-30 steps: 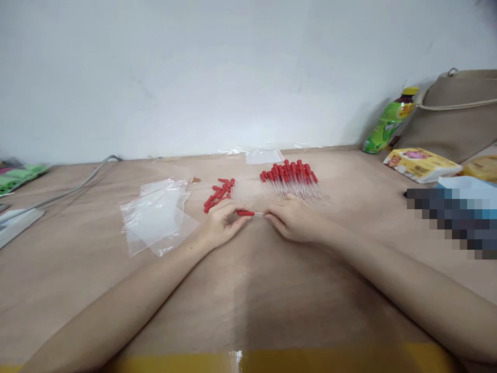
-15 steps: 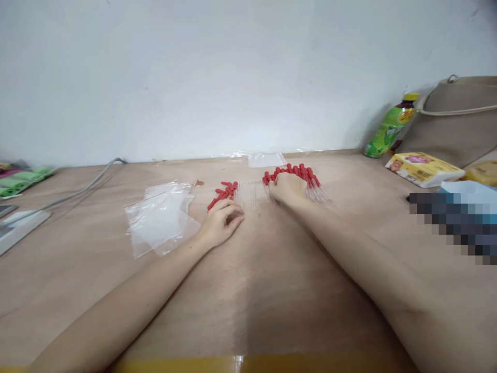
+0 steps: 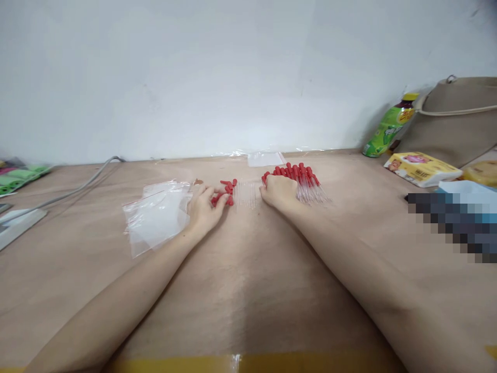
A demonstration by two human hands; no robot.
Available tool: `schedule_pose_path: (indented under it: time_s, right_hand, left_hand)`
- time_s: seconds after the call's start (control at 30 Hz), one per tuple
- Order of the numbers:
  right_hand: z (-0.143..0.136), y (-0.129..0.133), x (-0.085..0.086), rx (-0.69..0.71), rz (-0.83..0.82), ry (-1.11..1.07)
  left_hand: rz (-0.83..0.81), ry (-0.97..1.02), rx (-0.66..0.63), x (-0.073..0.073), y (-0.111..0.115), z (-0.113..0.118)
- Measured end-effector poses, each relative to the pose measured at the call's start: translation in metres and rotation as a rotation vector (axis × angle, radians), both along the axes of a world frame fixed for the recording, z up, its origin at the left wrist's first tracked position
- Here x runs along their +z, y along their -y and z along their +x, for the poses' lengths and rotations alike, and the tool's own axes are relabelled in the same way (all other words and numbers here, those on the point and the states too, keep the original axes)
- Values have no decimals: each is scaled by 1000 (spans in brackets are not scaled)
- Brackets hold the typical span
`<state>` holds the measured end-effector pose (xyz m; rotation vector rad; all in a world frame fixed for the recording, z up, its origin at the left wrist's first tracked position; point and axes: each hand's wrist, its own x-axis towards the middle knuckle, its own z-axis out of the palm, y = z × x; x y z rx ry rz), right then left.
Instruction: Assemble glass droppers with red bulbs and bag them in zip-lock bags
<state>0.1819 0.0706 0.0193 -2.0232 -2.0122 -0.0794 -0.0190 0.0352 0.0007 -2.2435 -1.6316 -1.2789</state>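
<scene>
At the small pile of red rubber bulbs (image 3: 230, 187), my left hand (image 3: 204, 210) has its thumb and fingers apart, with bulbs visible between them. Thin clear tubes (image 3: 245, 194) lie side by side between my two hands. My right hand (image 3: 280, 191) is closed, knuckles up, at the left end of a row of droppers (image 3: 306, 178) with red bulbs and clear stems. Its fingertips point away from me, so what they hold is hidden. Part of the dropper row lies behind that hand.
Clear zip bags (image 3: 157, 217) overlap left of my left hand; another bag (image 3: 266, 159) lies by the wall. A grey cable (image 3: 87, 184) runs at far left. On the right are a green bottle (image 3: 390, 127), a yellow tissue pack (image 3: 423, 168) and a beige bag (image 3: 458, 119).
My left hand has moved left and away from me onto the loose red bulbs, and its fingers have spread. My right hand has shifted slightly left and stays closed.
</scene>
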Motion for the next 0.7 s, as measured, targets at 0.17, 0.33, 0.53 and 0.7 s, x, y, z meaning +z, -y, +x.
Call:
schedule_pose_path:
  time_s: [0.17,0.33,0.53,0.7]
  right_hand:
    - [-8,0,-2,14,-80,15]
    - [-10,-3,-2,38,-123,12]
    - [-4,17,3,20,-83,5]
    - [13,53,-2,202,42,111]
  left_hand:
    - [-79,2,71,11,-13,-12]
    - [-237,-154,131,26,-41,-3]
    - [-494,-132,274,30,-91,27]
    - [-608,-91,262,22,-111,30]
